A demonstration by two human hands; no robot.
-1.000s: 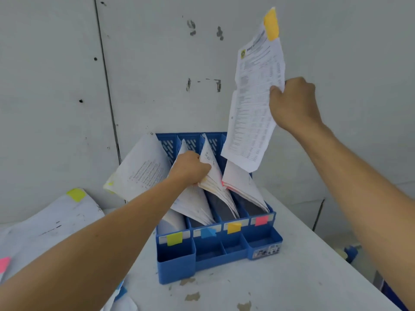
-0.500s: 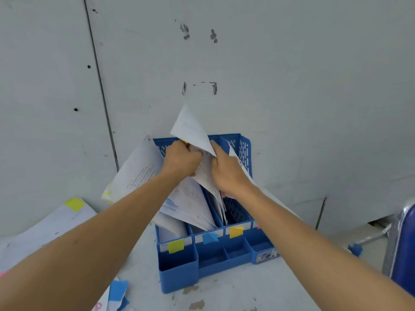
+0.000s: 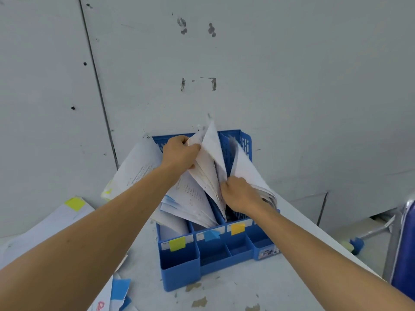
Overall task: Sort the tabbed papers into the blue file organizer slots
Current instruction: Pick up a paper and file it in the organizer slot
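Observation:
A blue file organizer (image 3: pixel 179 263) stands on the white table against the wall, with yellow (image 3: pixel 177 243), blue (image 3: pixel 211 235) and orange (image 3: pixel 237 228) tabs on its front labels. Several white papers (image 3: pixel 211 167) stand fanned in its slots. My left hand (image 3: pixel 179 153) grips the top of the sheets in the middle slots and holds them to the left. My right hand (image 3: pixel 238 194) is down among the papers of the orange-tab slot, fingers curled on their lower edge. The far-right label is hidden behind my right forearm.
A loose pile of tabbed papers (image 3: pixel 56 223) with a yellow tab (image 3: pixel 75 203) lies on the table at the left, more with blue tabs (image 3: pixel 120 290) near the front. A blue chair (image 3: pixel 404 248) stands at the right, past the table edge.
My right hand came down from head height with the orange-tabbed sheet and put it into the organizer; it now sits low in the slot. My left hand kept hold of the middle papers.

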